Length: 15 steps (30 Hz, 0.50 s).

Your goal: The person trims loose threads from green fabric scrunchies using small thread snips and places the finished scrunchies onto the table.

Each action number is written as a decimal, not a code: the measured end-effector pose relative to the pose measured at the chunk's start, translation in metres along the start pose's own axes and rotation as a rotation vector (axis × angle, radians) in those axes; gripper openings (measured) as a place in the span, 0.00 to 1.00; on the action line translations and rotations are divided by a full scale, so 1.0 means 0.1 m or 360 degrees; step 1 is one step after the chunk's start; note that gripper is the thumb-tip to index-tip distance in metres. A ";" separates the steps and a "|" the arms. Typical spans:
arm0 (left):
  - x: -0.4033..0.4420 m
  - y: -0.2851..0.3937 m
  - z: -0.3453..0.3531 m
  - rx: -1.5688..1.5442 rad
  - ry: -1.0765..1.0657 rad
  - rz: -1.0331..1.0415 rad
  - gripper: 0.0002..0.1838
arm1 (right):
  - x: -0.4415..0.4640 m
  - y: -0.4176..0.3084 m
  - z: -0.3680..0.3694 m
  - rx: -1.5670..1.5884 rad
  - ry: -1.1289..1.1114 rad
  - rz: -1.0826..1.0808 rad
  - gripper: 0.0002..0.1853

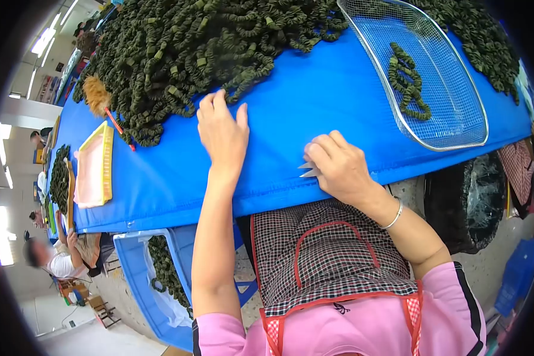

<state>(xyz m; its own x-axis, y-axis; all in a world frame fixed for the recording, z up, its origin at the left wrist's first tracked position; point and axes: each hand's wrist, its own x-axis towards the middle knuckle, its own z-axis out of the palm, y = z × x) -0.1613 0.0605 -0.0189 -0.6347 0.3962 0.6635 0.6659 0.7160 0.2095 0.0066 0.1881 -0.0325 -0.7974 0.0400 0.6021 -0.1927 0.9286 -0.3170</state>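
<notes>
My left hand (222, 132) reaches to the near edge of a big heap of dark green coiled bands (190, 53) on the blue-covered table (279, 118). Its thumb and fingers are apart, with nothing visible between them. My right hand (338, 163) is closed around a small pair of metal snips (310, 169), whose blades point left, just above the table near its front edge. Right of the hands, a wire mesh basket (439, 89) holds a few linked green coils (406, 83).
A yellow-rimmed tray (107, 160) and a feather duster (98, 98) lie at the left. Below the table edge stands a blue crate (139, 279) with green coils. A dark bag (463, 204) is at the right. Another person (59, 261) works at the far left.
</notes>
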 end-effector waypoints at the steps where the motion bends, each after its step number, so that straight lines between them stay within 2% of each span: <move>1: 0.04 -0.02 0.07 -0.0039 0.0013 -0.0049 0.10 | 0.00 -0.01 0.00 0.0002 0.0013 0.0007 0.06; 3: 0.12 -0.09 0.14 -0.0117 0.0032 -0.0146 0.10 | 0.01 0.00 0.00 0.0007 0.0035 0.0026 0.07; 4: 0.13 -0.01 -0.02 -0.0264 0.0145 -0.0120 0.11 | 0.01 0.01 0.00 0.0020 0.0055 0.0032 0.07; 6: 0.04 0.24 -0.51 -0.1164 -0.0484 -0.0998 0.11 | 0.00 0.00 -0.02 0.0052 0.0086 0.0056 0.07; 8: -0.30 0.29 -0.73 -0.2418 -0.0658 -0.1431 0.11 | 0.00 0.01 -0.01 0.0082 0.0198 0.0055 0.06; 10: -0.59 0.36 -0.90 -0.2590 -0.0884 -0.1570 0.10 | 0.00 0.01 -0.01 0.0114 0.0274 0.0055 0.07; 12: -0.86 0.49 -1.00 -0.2513 -0.0868 -0.1607 0.10 | -0.02 -0.03 -0.02 0.0154 0.0317 0.0074 0.07; 15: -1.08 0.59 -1.07 -0.2582 -0.0844 -0.1682 0.09 | -0.07 -0.34 -0.19 0.1196 -0.0061 0.0671 0.10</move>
<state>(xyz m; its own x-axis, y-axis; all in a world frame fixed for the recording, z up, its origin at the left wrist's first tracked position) -0.0120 -0.0016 -0.0011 -0.7679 0.5621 -0.3072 -0.5016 -0.2293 0.8342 0.0300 0.1629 -0.0119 -0.9036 0.3013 0.3044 -0.1930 0.3480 -0.9174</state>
